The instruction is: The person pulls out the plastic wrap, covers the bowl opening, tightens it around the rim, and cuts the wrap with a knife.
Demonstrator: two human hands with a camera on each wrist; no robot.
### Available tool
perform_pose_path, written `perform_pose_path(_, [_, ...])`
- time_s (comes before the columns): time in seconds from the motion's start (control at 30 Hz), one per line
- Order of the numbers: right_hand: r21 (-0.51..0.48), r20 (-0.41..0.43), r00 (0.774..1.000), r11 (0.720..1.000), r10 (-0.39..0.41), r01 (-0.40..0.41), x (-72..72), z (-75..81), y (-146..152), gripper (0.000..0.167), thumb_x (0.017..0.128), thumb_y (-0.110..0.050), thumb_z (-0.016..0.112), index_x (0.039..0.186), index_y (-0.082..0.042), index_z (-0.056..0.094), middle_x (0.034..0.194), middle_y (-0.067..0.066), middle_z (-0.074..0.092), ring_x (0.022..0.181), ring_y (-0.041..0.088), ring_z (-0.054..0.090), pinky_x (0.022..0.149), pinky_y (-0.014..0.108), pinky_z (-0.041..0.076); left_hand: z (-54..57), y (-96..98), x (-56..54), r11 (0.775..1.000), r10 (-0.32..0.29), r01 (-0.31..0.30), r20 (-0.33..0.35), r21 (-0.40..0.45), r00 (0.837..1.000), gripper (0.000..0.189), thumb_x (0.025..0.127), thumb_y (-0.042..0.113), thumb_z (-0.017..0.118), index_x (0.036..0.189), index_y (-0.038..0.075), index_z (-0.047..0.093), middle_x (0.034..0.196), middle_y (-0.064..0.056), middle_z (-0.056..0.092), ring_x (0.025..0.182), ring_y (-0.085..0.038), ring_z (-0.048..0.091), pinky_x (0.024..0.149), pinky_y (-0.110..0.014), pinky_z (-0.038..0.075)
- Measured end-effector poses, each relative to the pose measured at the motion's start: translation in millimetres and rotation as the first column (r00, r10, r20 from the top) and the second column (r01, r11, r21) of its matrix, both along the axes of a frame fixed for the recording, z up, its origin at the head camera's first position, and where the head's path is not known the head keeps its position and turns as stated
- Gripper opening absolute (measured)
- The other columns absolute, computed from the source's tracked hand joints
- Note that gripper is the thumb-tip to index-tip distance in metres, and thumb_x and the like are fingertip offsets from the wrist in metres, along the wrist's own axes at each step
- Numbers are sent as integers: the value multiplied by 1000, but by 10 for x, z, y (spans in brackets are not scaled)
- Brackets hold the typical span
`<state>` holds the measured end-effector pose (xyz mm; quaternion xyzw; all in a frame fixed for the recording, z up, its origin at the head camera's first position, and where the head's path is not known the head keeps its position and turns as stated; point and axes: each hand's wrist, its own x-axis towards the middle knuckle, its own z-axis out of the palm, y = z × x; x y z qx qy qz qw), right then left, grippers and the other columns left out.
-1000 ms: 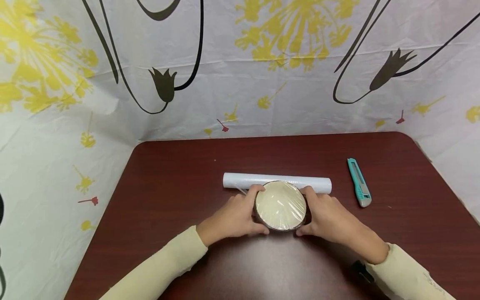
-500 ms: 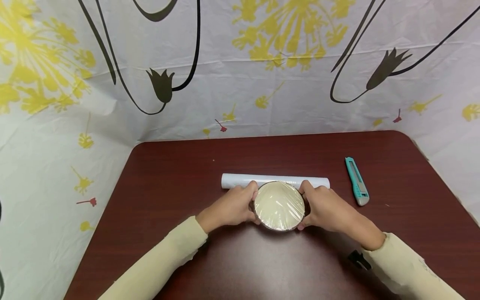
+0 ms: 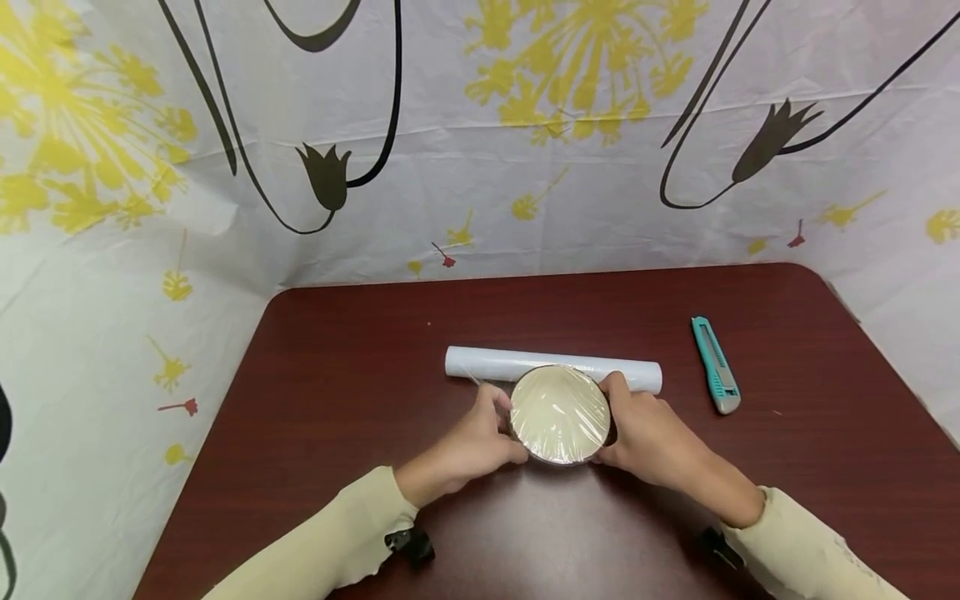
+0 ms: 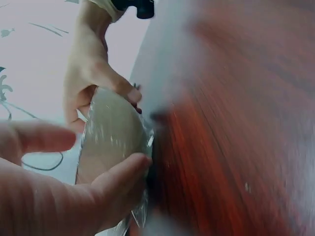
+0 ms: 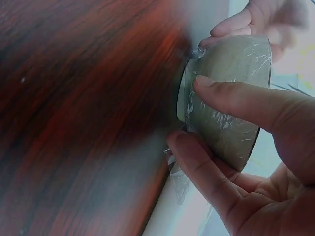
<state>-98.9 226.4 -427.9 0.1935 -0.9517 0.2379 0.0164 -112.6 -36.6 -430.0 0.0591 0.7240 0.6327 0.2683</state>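
Observation:
A bowl (image 3: 561,415) covered in clear plastic wrap stands upright on the table, cream-coloured across the top in the head view. Loose wrap (image 5: 178,184) gathers low around its foot. My left hand (image 3: 472,442) is at the bowl's left side, thumb along the wall and bent fingers close to the rim; the left wrist view shows this thumb (image 4: 120,174) against the wrapped side. From the right, my right hand (image 3: 648,433) grips the bowl, its thumb (image 5: 226,93) on the wall and fingers curled near the foot.
Just behind the bowl lies a white roll (image 3: 487,363), lengthwise across the table (image 3: 352,350). A teal box cutter (image 3: 715,362) rests farther right. A patterned white sheet (image 3: 540,208) hangs behind the table's back edge.
My left hand has shifted toward me along the bowl's left side, its index finger lower than before. The right hand keeps its hold, and the bowl stays nearly in place.

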Motion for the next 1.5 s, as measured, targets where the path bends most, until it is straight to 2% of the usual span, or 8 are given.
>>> perform_pose_path(0.2, [-7,-9,999,999,-38,38,28,-3,-29,74,68,-19,105,114,-2,49,83,13,71,70,33,72,60,49,58,19,34,73,949,152,-200,204,243,967,43,94,-13,56,124,4,31,100,-18,65,90,-26,71,98,-49,62])
perform_pose_path(0.47, [-22,26,997,997,-75,75,75,3,-49,73,73,-11,99,126,2,50,86,12,73,69,30,70,61,49,57,-70,26,121,916,232,-278,183,290,955,26,108,-9,48,125,1,30,117,-29,64,103,-30,72,102,-55,60])
perform_pose_path(0.63, [-50,87,994,996,-73,77,88,18,-25,99,77,-5,94,155,8,36,88,2,75,59,11,54,61,38,52,-89,37,143,888,271,-333,224,318,936,33,109,-9,50,131,0,27,119,-29,65,103,-30,72,103,-55,59])
perform_pose_path(0.73, [-85,98,994,995,-51,60,80,21,-11,106,76,-2,91,162,9,29,104,-1,80,62,5,52,64,34,52,-102,33,136,873,279,-359,265,332,923,43,109,-8,50,143,-6,24,121,-27,62,104,-30,71,106,-56,58])
perform_pose_path(0.97, [-138,139,990,990,-14,34,67,28,5,106,76,-1,91,161,10,30,110,0,81,75,2,66,71,32,57,-146,-12,114,900,184,-266,252,346,950,52,114,0,44,158,-23,28,146,-38,57,130,-38,63,115,-56,50])
perform_pose_path(1.13, [-226,219,974,974,57,-7,42,45,48,104,79,3,90,162,12,29,112,5,81,86,8,76,73,29,62,-144,-34,126,903,167,-247,242,351,956,52,114,1,43,158,-23,32,148,-36,58,128,-35,64,115,-56,50])
perform_pose_path(1.3, [-282,281,952,959,122,-40,5,108,143,98,83,6,88,161,11,30,98,-1,78,86,12,78,75,29,63,-142,-43,158,899,146,-238,262,368,954,52,115,5,45,160,-19,34,147,-31,61,129,-36,64,111,-61,52])
perform_pose_path(1.5, [-165,169,982,985,83,-55,-111,296,338,66,91,1,87,147,6,55,91,-11,74,80,6,73,70,30,60,-147,-40,192,899,116,-216,268,381,956,54,116,5,43,164,-14,30,150,-31,59,135,-43,62,110,-63,53])
